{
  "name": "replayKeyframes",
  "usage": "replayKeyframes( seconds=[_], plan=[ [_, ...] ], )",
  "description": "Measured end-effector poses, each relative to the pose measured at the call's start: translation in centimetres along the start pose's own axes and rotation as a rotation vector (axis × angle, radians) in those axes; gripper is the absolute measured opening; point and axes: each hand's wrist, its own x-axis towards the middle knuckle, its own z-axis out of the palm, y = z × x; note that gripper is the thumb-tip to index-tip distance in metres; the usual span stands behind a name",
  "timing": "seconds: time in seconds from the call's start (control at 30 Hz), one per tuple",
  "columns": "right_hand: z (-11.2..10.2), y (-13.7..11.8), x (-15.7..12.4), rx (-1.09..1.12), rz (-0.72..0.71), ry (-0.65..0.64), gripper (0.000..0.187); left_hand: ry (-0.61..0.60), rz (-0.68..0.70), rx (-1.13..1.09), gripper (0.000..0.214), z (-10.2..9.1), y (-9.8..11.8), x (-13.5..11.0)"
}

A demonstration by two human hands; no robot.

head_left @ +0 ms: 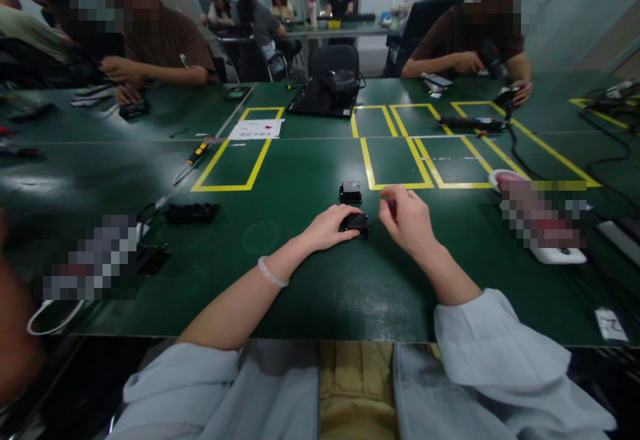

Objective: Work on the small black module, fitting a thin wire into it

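Well inside the table edge (357,340), the left hand (327,228) holds a black block (358,224).

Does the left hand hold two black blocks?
No, the left hand grips only the nearer block; the farther block sits beyond it.

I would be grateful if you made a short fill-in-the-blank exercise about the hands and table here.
1. The left hand holds a small block that is ____ in colour.
2. The bracelet is worn on the person's ____ arm.
3. The rectangles on the table are outlined in ____.
4. The second block lies ____ from the person than the held one.

Missing words: black; left; yellow; farther.
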Motion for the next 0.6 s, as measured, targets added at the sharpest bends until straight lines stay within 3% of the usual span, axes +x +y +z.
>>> replayKeyframes(
  seconds=[0.37,0.6],
  plan=[
    [-0.14,0.01,0.01,0.021,0.023,-0.019,0.019,0.004,-0.003,-0.017,0.043,0.1,-0.05,-0.03],
    [0.05,0.09,-0.05,0.006,0.003,-0.002,0.012,-0.007,-0.006,-0.014,0.041,-0.12,0.2,-0.03]
  ],
)
